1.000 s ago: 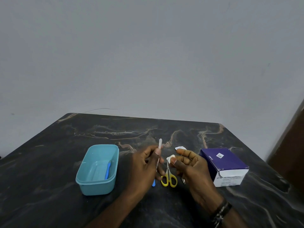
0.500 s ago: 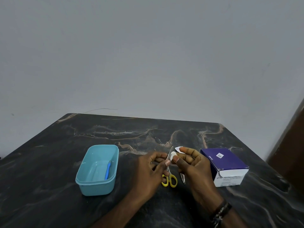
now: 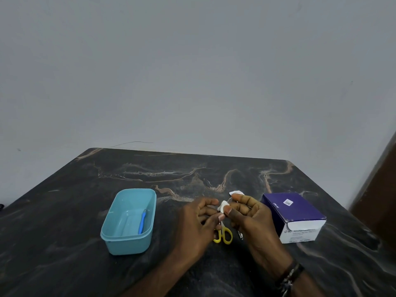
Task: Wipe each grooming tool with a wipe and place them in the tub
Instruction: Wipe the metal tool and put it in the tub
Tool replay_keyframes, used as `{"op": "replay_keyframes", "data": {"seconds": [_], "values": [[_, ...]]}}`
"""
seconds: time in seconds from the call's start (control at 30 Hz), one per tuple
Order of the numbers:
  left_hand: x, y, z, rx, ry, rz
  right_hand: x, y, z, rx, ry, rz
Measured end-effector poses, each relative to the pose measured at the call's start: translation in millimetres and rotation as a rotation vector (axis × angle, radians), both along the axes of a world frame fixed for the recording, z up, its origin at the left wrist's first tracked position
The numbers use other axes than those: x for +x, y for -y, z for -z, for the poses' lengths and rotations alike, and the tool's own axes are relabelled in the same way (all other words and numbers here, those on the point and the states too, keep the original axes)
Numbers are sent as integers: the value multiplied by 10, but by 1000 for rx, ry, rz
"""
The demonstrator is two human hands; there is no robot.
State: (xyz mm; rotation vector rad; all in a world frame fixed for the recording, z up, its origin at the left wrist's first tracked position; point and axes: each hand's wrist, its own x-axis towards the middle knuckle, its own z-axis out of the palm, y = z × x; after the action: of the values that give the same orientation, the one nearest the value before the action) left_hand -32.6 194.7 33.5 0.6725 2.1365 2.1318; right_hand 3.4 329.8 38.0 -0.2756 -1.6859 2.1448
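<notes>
Both hands meet over the middle of the table, near its front half. My right hand pinches a small white wipe between thumb and forefinger, the other fingers curled loosely behind it. My left hand sits just beside it, fingers curled inward with the thumb tip right against the wipe; I take it to be gripping a thin tool there, but the tool itself is hidden by the fingers and I cannot tell what it is.

Under the hands lie yellow-handled scissors flat on the table, loops toward me, blades covered by the left hand. Just right of them a thin metal tool pokes out beneath my right palm. A scrap of torn white wrapper lies just beyond my right fingertips.

Left of the hands, clearly apart from them, stands the teal tub, with a blue-handled tool lying along its right inner wall. Toward the right edge sits a purple and white box, close to my right wrist, which wears a dark bracelet. Both forearms come in from the near edge, angled toward each other.
</notes>
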Motion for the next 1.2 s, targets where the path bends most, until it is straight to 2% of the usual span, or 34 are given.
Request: {"op": "replay_keyframes", "data": {"seconds": [0.2,0.47,0.77,1.03,1.2], "values": [[13,-37,31,-32,10,9,-14,-24,-16,-40,-39,105],[14,-5,14,-3,-2,-36,-1,27,9,-18,-4,-11],[34,-31,13,-39,-22,-7,-1,-5,-28,-44,-62,122],[14,8,0,-34,-20,-43,-10,52,38,73,7,10],[28,-6,-7,-58,-28,-18,-2,20,8,17,-35,67]]}}
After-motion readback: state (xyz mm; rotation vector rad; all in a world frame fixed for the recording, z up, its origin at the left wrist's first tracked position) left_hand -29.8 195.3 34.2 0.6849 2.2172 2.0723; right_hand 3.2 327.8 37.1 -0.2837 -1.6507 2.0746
